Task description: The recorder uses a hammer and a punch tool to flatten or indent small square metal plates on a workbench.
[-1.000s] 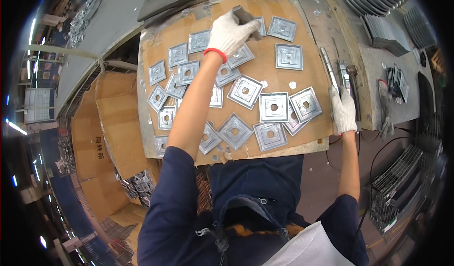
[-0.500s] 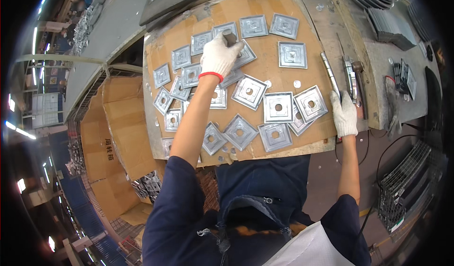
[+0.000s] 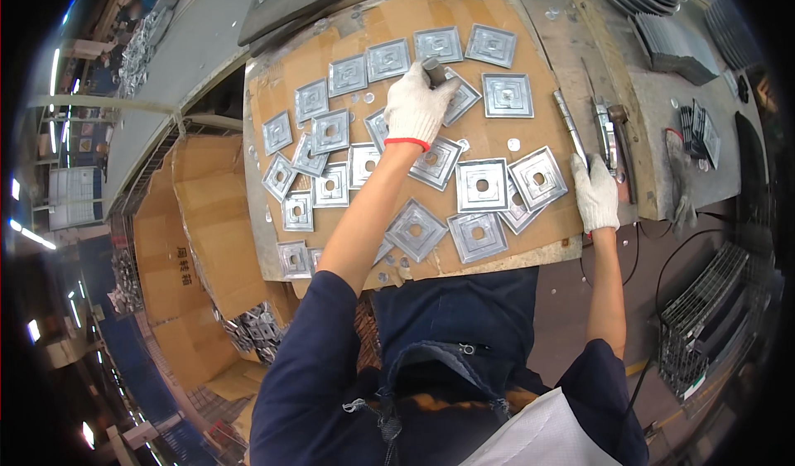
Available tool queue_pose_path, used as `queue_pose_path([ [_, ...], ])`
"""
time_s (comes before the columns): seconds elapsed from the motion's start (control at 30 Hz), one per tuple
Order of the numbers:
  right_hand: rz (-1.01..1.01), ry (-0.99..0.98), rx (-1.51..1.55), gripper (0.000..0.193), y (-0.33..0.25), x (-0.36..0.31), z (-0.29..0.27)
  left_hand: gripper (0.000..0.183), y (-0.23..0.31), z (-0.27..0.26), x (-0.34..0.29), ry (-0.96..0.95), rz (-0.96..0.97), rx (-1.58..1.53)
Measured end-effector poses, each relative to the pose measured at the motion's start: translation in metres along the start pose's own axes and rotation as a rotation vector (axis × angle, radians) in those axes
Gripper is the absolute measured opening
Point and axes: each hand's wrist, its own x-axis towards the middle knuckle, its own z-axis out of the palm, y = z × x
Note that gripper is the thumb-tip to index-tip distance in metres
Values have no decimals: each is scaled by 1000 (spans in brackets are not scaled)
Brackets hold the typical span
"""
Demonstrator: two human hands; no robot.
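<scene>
My left hand (image 3: 416, 110), in a white knit glove with a red cuff, is closed around a short grey metal cylinder (image 3: 435, 72). It is over the far middle of a cardboard sheet, among square silver metal plates with stepped rims. Just right of the fingers lies a tilted plate (image 3: 463, 102), partly hidden by the hand. Another plate (image 3: 436, 161) lies under the wrist. At the sheet's right edge my gloved right hand (image 3: 595, 194) grips the near end of a slim metal rod (image 3: 570, 122), which points away from me.
Several plates, many with a round centre hole, cover the cardboard sheet (image 3: 546, 226). Small round discs (image 3: 513, 145) lie among them. Right of the sheet are a hammer (image 3: 619, 127), a grey glove (image 3: 679, 184) and stacked dark plates (image 3: 675, 48). A large cardboard box (image 3: 178, 300) stands left.
My left hand has moved right with the cylinder, from the upper-left plates to a plate nearer the middle. The right hand keeps its grip on the rod. The view has shifted slightly.
</scene>
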Motion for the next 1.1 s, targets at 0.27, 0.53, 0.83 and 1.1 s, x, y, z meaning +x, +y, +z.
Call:
queue_pose_path([
  [0.27,-48,75,4,60,4,-2,4,37,1,8,-7,53,12,11],
  [0.53,-37,71,-15,59,0,-2,2,37,6,-14,2,-93,125,91],
  [0.83,-71,93,-14,63,5,2,7,37,2,1,-4,-14,82,61],
  [1.1,-56,60,-24,65,12,7,9,40,-2,0,-11,-1,159,65],
])
